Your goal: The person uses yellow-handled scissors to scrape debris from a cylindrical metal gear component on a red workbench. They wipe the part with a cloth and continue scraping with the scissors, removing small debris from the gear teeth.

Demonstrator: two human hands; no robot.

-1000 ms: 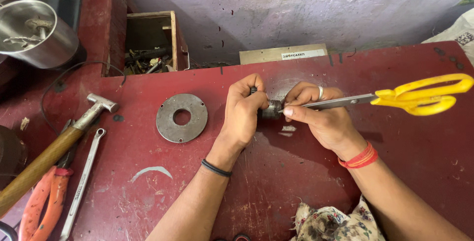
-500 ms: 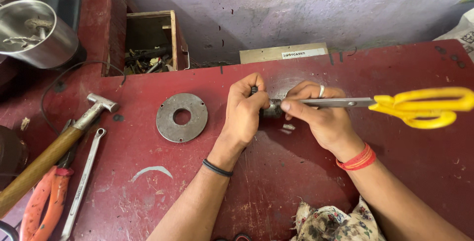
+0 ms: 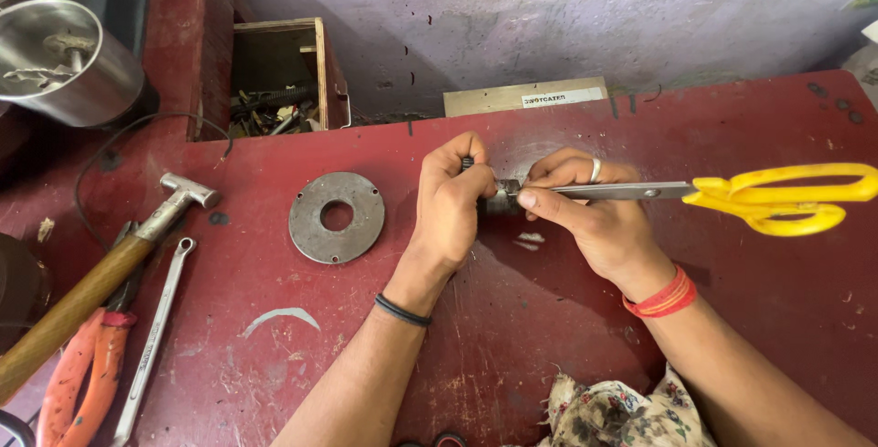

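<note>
My left hand (image 3: 450,202) is closed around a small dark metal cylinder (image 3: 502,198), pressing it to the dark red workbench (image 3: 512,355). My right hand (image 3: 594,218) pinches the steel blades of yellow-handled scissors (image 3: 777,195), blades shut, tips touching the cylinder's right end. The yellow handles stick out to the right. Most of the cylinder is hidden by my fingers. A few pale scraps (image 3: 529,241) lie on the bench below my hands.
A round steel disc with a centre hole (image 3: 337,217) lies left of my hands. A wooden-handled hammer (image 3: 110,269), a spanner (image 3: 155,333) and orange-handled pliers (image 3: 82,374) rest at the left edge. A steel pot (image 3: 64,63), a wooden box of parts (image 3: 279,81) and a flowered cloth (image 3: 622,415) are around.
The scissors levelled out from a slight upward tilt, their handles dropping lower at the right. My hands shifted slightly on the cylinder; the scraps moved a little.
</note>
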